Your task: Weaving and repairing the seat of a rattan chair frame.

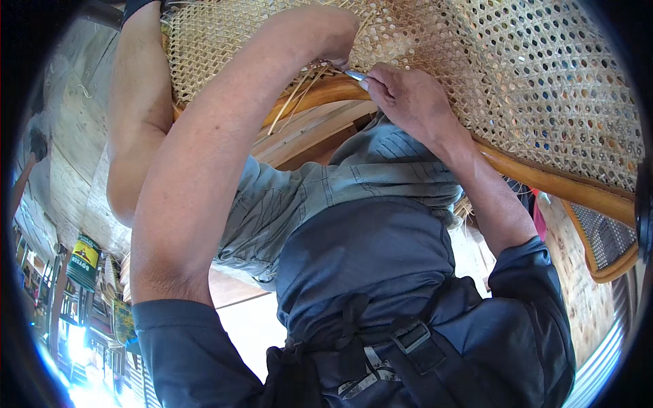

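Note:
Woven cane webbing (537, 75) stretches over a curved wooden frame (530, 173) in front of me. At the frame's near edge my right hand (411, 102) is closed in a pinch on a slim silvery tool (355, 75), its exact kind unclear. The tool's end points toward my left hand (333, 37). That hand is bent over the webbing, and its fingers are mostly hidden behind the wrist, so I cannot see what they hold. Loose cane strands (297, 95) hang over the frame's edge beside it.
My bent bare leg (139, 102) rests against the webbing at the left. A green and yellow can (84, 262) stands at the far left. Another cane panel with a wooden rim (605, 275) lies at the right. Wooden boards (313, 139) show beneath the frame.

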The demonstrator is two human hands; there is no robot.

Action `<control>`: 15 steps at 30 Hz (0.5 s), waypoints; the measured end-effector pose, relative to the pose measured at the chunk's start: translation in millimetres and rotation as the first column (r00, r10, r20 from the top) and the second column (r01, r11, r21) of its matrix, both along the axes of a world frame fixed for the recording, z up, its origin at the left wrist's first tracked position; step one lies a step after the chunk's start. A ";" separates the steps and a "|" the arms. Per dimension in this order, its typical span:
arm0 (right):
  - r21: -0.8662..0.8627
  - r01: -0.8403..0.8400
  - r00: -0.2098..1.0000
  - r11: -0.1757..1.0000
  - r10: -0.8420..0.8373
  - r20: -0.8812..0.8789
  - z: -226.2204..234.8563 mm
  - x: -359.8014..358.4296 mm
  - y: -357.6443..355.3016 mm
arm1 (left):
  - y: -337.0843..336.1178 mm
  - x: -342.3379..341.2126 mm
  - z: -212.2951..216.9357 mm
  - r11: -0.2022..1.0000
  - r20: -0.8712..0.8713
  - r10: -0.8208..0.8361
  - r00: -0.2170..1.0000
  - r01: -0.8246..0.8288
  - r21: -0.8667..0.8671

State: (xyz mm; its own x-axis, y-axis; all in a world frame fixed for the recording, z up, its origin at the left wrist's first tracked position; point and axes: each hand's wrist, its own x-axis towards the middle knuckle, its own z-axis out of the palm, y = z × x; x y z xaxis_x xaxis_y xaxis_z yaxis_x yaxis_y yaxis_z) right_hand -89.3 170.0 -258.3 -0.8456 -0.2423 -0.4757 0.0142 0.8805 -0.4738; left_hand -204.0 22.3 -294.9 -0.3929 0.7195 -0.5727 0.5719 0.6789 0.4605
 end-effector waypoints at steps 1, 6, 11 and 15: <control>-0.009 -0.003 1.000 1.000 0.003 -0.020 -1.4 0.7 -0.2 | -0.7 0.7 -2.6 1.000 0.001 0.002 1.000 -0.002 0.000; 0.038 -0.026 0.998 0.999 0.027 -0.050 -4.9 2.1 -1.9 | 7.0 0.0 8.4 0.986 0.068 0.092 0.993 -0.081 -0.143; 0.085 -0.043 0.998 0.995 0.046 -0.036 -2.8 1.3 -6.2 | 1.1 -0.1 2.5 0.997 0.062 0.038 0.997 -0.034 -0.063; 0.055 -0.043 0.998 0.998 0.045 -0.040 -5.2 1.7 -5.5 | -1.3 0.4 -5.3 1.000 -0.007 0.031 0.999 -0.031 0.001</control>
State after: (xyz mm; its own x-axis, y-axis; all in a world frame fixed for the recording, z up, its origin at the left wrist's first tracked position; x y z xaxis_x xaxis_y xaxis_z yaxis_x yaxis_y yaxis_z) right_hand -87.6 164.5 -263.5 -0.8539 -0.2547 -0.4538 -0.0437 0.9040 -0.4253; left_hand -203.5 20.9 -300.2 -0.4191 0.7073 -0.5692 0.5541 0.6960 0.4568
